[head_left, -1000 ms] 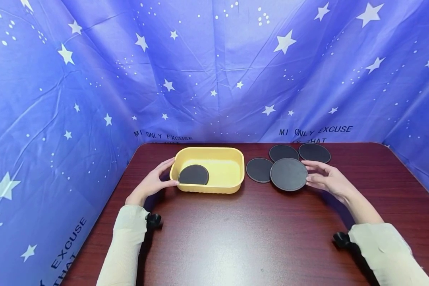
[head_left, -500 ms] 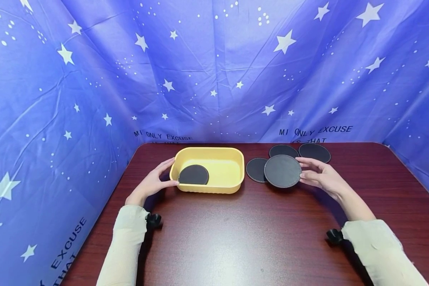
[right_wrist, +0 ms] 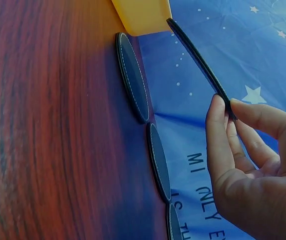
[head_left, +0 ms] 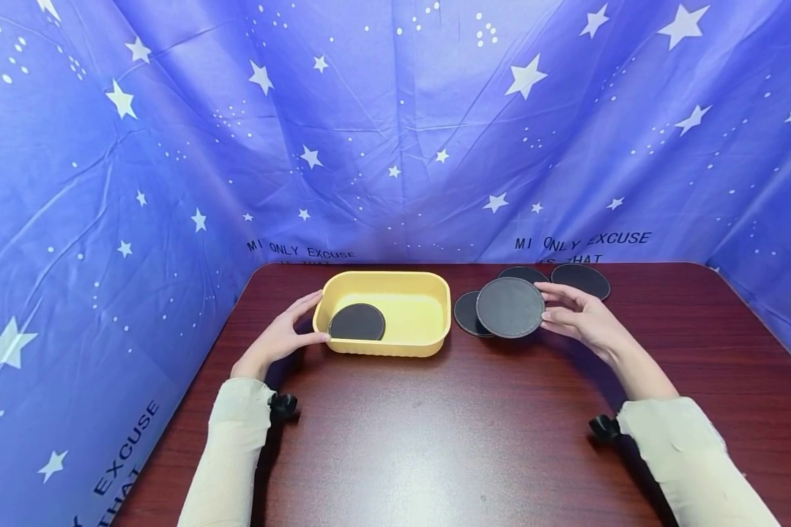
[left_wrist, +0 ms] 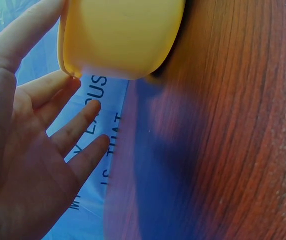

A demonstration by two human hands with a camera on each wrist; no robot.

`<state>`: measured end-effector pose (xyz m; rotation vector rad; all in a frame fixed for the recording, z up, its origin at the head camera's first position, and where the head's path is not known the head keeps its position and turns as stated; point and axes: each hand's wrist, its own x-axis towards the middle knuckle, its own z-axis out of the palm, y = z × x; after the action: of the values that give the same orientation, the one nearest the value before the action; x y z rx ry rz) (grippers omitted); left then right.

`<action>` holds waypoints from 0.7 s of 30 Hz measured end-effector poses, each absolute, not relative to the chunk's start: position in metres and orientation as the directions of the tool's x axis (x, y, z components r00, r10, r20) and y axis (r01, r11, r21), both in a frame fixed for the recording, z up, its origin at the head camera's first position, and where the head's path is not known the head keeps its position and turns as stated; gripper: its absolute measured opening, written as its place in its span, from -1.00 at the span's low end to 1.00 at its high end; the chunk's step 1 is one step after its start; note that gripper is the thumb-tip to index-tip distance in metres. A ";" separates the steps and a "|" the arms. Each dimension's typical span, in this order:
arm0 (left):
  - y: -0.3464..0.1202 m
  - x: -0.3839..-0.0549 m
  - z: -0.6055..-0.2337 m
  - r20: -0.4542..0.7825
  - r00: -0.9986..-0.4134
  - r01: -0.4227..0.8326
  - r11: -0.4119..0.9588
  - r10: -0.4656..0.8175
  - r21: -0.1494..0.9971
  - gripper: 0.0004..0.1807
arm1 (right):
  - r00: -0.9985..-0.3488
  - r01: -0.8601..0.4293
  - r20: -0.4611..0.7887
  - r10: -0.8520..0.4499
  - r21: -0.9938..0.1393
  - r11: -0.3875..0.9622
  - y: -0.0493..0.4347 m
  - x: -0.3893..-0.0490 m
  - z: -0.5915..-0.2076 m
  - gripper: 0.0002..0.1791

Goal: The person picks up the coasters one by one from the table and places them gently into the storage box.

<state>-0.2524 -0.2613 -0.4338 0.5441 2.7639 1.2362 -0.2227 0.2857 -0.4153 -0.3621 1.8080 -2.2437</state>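
Observation:
In the head view my left hand [head_left: 279, 334] holds the left end of a yellow plastic box [head_left: 395, 350], thumb at the near corner and forefinger farther back. The other fingers [left_wrist: 85, 117] spread apart below the box in the left wrist view. One black round coaster [head_left: 358, 322] leans inside at the box's left. Between thumb and fingertips, my right hand [head_left: 583, 320] pinches another coaster [head_left: 510, 307] by its right edge. That coaster hangs above the table, tilted, partly covering a coaster [head_left: 466, 313] and a coaster [head_left: 522, 274] lying there.
One more black coaster [head_left: 581, 282] lies at the table's back right, behind my right hand. The dark red wooden table [head_left: 428, 432] reaches back to a blue star-patterned curtain [head_left: 395, 132], which also hangs along both sides.
My right hand has moved left and slightly back with its coaster, toward the yellow box. My left hand and the box have stayed in place.

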 end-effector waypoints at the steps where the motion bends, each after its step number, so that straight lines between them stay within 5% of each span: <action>1: -0.261 -0.252 -0.434 0.084 -0.935 0.291 0.613 0.344 0.734 -0.06 | -0.940 0.026 0.047 -0.337 -0.977 -0.210 0.285 -0.223 -0.415 -0.48; 21: -0.261 -0.252 -0.435 0.095 -0.936 0.294 0.601 0.340 0.743 -0.05 | -0.941 0.028 0.042 -0.336 -0.980 -0.198 0.259 -0.233 -0.404 -0.48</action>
<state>-0.2522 -0.2611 -0.4354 0.5470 2.7605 1.2656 -0.2327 0.2591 -0.4043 -0.3629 1.8179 -2.2338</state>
